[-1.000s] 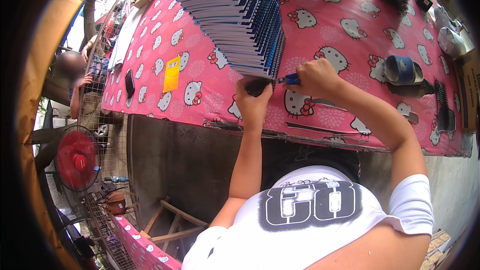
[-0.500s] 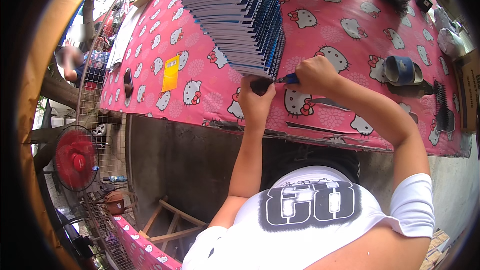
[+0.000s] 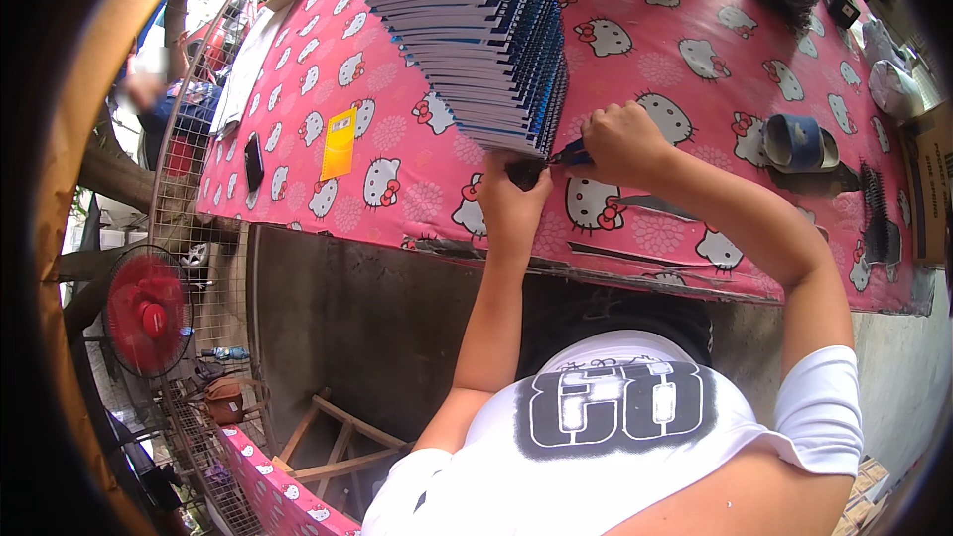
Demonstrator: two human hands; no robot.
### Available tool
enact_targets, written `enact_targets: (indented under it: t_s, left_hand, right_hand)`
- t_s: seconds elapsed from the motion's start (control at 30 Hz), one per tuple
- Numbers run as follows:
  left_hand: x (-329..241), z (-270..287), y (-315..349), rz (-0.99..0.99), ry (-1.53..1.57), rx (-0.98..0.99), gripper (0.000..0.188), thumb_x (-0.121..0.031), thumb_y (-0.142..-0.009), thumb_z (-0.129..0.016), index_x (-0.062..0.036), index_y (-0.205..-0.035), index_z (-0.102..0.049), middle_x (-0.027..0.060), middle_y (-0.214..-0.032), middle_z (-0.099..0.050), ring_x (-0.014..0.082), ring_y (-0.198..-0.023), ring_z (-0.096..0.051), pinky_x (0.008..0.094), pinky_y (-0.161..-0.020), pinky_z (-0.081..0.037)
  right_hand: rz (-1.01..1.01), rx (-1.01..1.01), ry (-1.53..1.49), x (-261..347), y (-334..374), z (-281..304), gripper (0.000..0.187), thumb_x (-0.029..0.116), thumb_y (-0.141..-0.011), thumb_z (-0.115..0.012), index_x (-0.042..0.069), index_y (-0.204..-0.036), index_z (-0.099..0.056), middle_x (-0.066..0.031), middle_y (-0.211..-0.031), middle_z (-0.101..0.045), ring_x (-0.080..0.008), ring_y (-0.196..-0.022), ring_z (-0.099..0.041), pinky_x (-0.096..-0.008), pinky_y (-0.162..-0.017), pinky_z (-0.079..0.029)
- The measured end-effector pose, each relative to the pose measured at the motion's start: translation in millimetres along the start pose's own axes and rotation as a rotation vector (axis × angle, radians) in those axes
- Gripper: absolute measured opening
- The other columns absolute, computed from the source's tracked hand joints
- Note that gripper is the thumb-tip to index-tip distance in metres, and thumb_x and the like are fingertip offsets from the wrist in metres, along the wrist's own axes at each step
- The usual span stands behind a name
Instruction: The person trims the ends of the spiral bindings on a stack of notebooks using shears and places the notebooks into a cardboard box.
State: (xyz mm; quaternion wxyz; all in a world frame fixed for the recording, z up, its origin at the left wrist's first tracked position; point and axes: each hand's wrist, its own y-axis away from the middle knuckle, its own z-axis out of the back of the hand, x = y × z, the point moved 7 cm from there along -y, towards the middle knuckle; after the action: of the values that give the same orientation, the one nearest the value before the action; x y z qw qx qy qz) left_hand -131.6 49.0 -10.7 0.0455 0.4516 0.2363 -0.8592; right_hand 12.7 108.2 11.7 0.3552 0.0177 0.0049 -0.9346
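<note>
A tall leaning stack of spiral-bound notebooks (image 3: 486, 50) with a blue top cover stands at the table's near side, its coils facing right. My left hand (image 3: 508, 203) is at the bottom near end of the stack. Its thumb and fingers close round a dark patch that I cannot make out. My right hand (image 3: 625, 144) is a fist round the blue handles of what look like small pliers (image 3: 572, 155). Their tip meets the lower end of the coils, just right of my left thumb. The jaws are too small to read.
On the pink patterned tablecloth (image 3: 417, 194) lie a yellow notebook (image 3: 339, 144), a phone (image 3: 253, 162) and a blue tape-like roll (image 3: 794, 142). A cardboard box (image 3: 928, 179) stands right. A red fan (image 3: 149, 313) is beyond the table's left, near a wire fence and another person.
Both my hands have shifted only slightly, the pliers staying at the coil ends. The person beyond the fence has moved.
</note>
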Motion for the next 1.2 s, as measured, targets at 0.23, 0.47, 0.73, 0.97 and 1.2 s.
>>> enact_targets:
  t_s: [0.23,0.47,0.73,0.97,1.2]
  left_hand:
    - [4,-2,1,0.056,-0.082,0.031,0.037,-0.008,-0.068,-0.073,-0.0054,-0.099,-0.053,0.0137,-0.086,-0.066,0.033,-0.078,-0.067,0.0402,-0.07,-0.052]
    - [-8,3,18,0.082,-0.089,0.062,0.033,-0.006,-0.069,-0.072,-0.0034,-0.099,-0.057,0.0141,-0.087,-0.065,0.0325,-0.081,-0.064,0.0402,-0.074,-0.05]
    - [-38,-27,35,-0.234,-0.165,0.18,0.044,-0.012,-0.069,-0.075,-0.0028,-0.11,-0.06,0.015,-0.112,-0.059,0.0311,-0.105,-0.056,0.039,-0.09,-0.045]
    - [-60,-56,37,-0.318,-0.436,0.276,0.056,-0.042,-0.075,-0.074,-0.0053,-0.115,-0.059,0.0135,-0.115,-0.054,0.0321,-0.105,-0.051,0.0392,-0.085,-0.045]
    - [-65,-87,20,-0.365,-0.385,0.334,0.036,-0.035,-0.079,-0.071,-0.0063,-0.1,-0.062,0.0098,-0.095,-0.057,0.0293,-0.091,-0.056,0.0399,-0.077,-0.047]
  right_hand:
    - [-0.001,0.066,-0.1,-5,6,4,0.057,0.058,-0.076,-0.064,0.002,-0.065,-0.067,-0.0127,-0.062,-0.063,-0.0305,-0.059,-0.064,-0.0414,-0.058,-0.051]
    - [-0.514,0.19,-1.144,-85,38,-9,0.067,0.068,-0.084,-0.052,0.003,-0.083,-0.068,-0.0116,-0.077,-0.067,-0.0229,-0.067,-0.065,-0.0346,-0.064,-0.052]
    - [-0.441,-0.315,-2.391,-59,49,-67,0.078,0.071,-0.091,-0.031,0.0,-0.103,-0.062,-0.0141,-0.094,-0.067,-0.026,-0.093,-0.065,-0.039,-0.088,-0.05]
    - [-0.528,-0.329,-2.473,-37,50,-67,0.075,0.071,-0.089,-0.038,0.0,-0.101,-0.06,-0.0163,-0.094,-0.064,-0.0273,-0.097,-0.063,-0.0409,-0.092,-0.048]
    - [-0.626,-0.407,-2.509,-76,56,-69,0.078,0.072,-0.088,-0.037,-0.002,-0.101,-0.058,-0.0179,-0.092,-0.064,-0.0303,-0.093,-0.064,-0.0439,-0.089,-0.05]
